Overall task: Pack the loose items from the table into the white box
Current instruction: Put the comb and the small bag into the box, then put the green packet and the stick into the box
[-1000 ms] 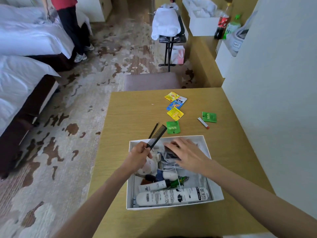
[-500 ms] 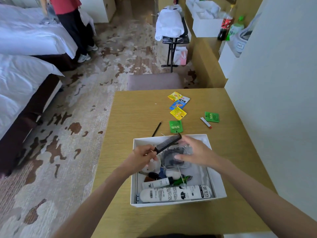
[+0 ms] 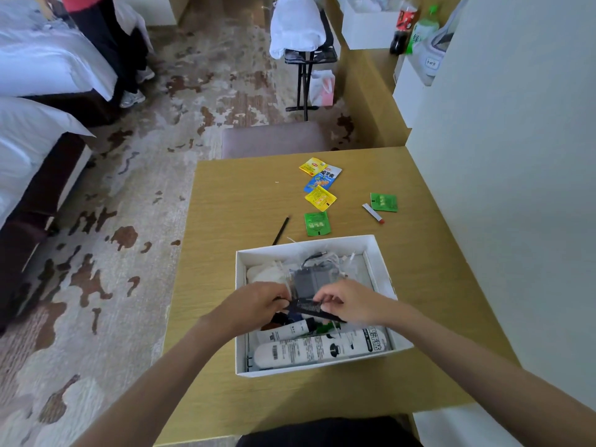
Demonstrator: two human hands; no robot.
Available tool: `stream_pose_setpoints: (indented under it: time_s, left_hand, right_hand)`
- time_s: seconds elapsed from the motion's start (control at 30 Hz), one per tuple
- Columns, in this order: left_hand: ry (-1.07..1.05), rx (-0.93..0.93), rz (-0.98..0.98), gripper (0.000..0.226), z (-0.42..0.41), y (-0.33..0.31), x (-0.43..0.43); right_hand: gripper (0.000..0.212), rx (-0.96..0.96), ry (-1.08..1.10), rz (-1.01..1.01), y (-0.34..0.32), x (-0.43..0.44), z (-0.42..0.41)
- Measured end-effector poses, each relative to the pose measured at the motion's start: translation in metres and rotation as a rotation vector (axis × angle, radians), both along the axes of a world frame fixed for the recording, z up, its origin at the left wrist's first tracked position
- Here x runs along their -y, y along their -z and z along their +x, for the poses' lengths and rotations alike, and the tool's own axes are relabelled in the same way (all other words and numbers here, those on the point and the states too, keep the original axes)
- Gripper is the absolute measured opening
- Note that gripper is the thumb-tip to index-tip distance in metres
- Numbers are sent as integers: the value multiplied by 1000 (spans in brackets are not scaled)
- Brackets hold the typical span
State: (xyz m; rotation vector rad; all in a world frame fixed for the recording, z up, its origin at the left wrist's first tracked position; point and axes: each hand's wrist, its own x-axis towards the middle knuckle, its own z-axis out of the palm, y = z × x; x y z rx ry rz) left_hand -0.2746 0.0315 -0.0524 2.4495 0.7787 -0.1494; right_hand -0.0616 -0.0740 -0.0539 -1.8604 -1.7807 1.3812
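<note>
The white box (image 3: 382, 272) sits on the wooden table (image 3: 238, 201), holding white tubes, a grey adapter with cables and small bottles. Both hands hover over its middle. My left hand (image 3: 258, 304) and my right hand (image 3: 351, 300) each pinch one end of a black comb (image 3: 306, 307), held flat just above the contents. Loose on the table beyond the box lie a black pencil (image 3: 281, 230), a green sachet (image 3: 317, 223), yellow and blue sachets (image 3: 320, 183), another green sachet (image 3: 383, 201) and a small white tube with a red cap (image 3: 372, 213).
A white wall (image 3: 503, 188) borders the table's right side. A padded stool (image 3: 274, 138) stands at the far edge. Beds (image 3: 35, 117) lie to the left, where a person (image 3: 103, 43) stands. A luggage rack with towels (image 3: 303, 33) and drink bottles (image 3: 412, 24) are further back.
My left hand brought the comb from the box's far left corner down over the middle. My right hand left the bagged adapter and took the comb's other end.
</note>
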Motion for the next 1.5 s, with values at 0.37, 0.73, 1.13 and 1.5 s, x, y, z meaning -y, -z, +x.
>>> stream_pose_setpoints:
  time_s: [0.37, 0.73, 1.13, 1.5]
  left_hand:
    - [148, -72, 167, 20, -3, 8, 8]
    - [55, -61, 128, 23, 9, -5, 4]
    - [-377, 222, 106, 25, 100, -12, -66]
    - [-588, -321, -70, 40, 126, 70, -180]
  right_hand:
    - [8, 457, -254, -12, 14, 2, -4]
    - [19, 269, -137, 115, -3, -1, 34]
    - [31, 68, 267, 348, -17, -73, 104]
    - [60, 574, -15, 199, 63, -194, 115]
